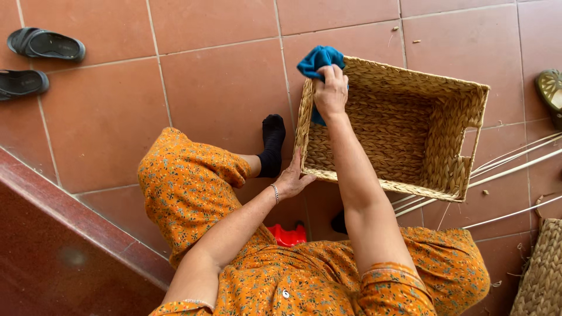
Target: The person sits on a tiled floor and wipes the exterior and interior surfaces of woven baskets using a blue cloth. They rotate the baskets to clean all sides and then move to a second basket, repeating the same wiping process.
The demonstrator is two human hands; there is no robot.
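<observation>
Right hand (331, 90), arm extended, clenched on blue cloth (319, 61) pressed at woven basket's (404, 126) upper-left rim corner. Left hand (291, 178) open, fingers spread, bracing basket's near-left corner on tiled floor (216, 82).

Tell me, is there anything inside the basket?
No, the woven basket shows only its bare woven inside; the blue cloth is pressed on its rim by the right hand.

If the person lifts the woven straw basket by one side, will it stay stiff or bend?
The rectangular woven straw basket probably keeps its shape: its walls stand straight while tilted on edge. It seems light, since the left hand steadies it with fingertips only. The blue cloth under the right hand looks floppy.
</observation>
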